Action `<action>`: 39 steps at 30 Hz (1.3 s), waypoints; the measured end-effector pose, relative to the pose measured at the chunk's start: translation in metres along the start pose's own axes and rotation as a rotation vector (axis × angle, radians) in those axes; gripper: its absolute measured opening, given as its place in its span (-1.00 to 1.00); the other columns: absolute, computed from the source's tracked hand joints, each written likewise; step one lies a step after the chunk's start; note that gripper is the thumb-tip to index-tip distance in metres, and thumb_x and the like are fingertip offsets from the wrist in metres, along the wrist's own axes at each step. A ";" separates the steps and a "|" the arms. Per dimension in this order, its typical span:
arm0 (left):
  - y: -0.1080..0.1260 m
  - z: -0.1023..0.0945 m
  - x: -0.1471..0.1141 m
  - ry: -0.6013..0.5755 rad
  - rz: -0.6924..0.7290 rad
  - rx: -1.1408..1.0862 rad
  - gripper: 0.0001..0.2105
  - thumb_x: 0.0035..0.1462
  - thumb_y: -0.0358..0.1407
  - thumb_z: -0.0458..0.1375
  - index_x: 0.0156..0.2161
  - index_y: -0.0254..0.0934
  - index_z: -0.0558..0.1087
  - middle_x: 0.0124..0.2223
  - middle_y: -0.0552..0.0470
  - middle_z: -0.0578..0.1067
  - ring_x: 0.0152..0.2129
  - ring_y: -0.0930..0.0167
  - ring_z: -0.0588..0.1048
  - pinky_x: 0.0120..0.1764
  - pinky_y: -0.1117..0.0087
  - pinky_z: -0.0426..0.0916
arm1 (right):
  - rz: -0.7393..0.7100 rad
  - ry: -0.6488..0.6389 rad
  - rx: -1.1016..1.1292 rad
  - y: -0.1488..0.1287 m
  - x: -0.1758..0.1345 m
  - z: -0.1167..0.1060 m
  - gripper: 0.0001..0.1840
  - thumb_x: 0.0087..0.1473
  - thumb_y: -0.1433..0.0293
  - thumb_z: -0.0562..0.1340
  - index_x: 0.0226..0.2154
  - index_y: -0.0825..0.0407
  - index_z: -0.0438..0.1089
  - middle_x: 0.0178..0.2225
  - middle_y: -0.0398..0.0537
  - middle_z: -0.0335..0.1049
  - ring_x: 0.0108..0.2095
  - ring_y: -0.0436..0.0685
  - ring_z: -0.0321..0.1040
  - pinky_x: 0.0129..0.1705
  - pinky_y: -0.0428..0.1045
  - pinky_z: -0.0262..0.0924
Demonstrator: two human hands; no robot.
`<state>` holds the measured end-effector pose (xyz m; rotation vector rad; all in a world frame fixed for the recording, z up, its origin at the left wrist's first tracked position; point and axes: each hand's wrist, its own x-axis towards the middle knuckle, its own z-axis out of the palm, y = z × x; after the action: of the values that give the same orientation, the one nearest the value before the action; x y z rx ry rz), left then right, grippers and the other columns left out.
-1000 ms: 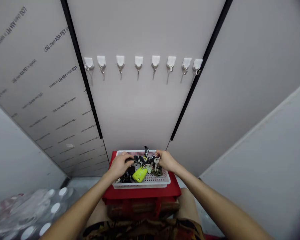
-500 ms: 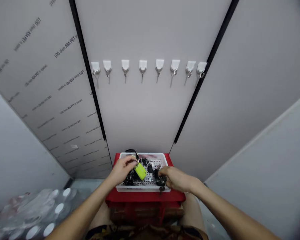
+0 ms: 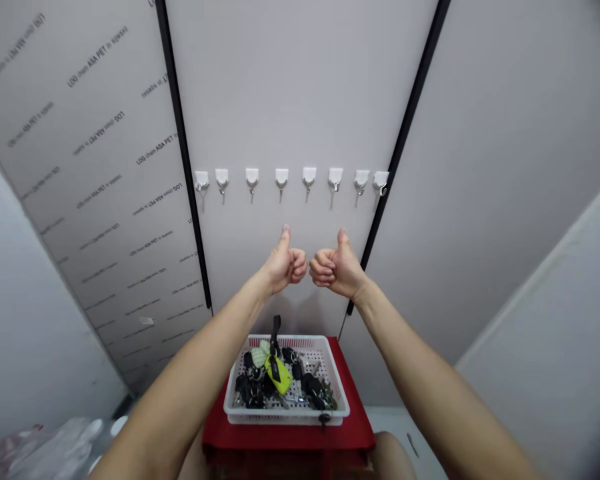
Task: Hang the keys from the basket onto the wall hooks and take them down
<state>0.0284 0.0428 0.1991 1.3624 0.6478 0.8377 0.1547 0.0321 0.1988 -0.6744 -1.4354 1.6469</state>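
Both hands are raised in front of the wall, thumbs pointing up and the other fingers curled into fists. My left hand [image 3: 287, 263] holds nothing. Close beside it, with a narrow gap between the knuckles, my right hand [image 3: 337, 267] is likewise closed on nothing. Below them, a white plastic basket [image 3: 285, 419] holds several bunches of keys [image 3: 316, 390], mostly with black heads. A bright yellow-green key fob [image 3: 280, 375] lies among them, with a black strap [image 3: 275, 337] standing up next to it. One black key [image 3: 325, 419] hangs over the basket's front rim.
The basket stands on a red stool [image 3: 290, 437] between the knees. Several white adhesive hooks [image 3: 281, 177] run in a row along the wall. Black strips [image 3: 180, 133] border the wall panel. Plastic-wrapped bottles [image 3: 55, 447] are on the floor at lower left.
Both hands have left the keys in the basket and risen in front of the wall, closing into thumbs-up fists. The yellow-green fob was let go. The view has tilted up.
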 end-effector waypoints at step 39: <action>-0.168 -0.002 -0.072 -0.107 0.134 1.562 -0.86 -0.16 -0.30 0.00 -0.45 -0.29 0.35 -0.40 -0.03 0.38 -0.35 0.35 0.21 -0.34 0.31 0.01 | 0.204 0.063 -1.280 0.158 -0.073 -0.024 -0.96 -0.24 0.43 0.07 -0.57 0.06 0.17 -0.60 -0.18 0.18 -0.51 -0.04 0.10 -0.40 -0.08 -0.06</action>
<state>0.0093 -0.0165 0.0272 2.8254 1.2130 0.2169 0.1745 -0.0175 0.0317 -1.5575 -2.3548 0.6218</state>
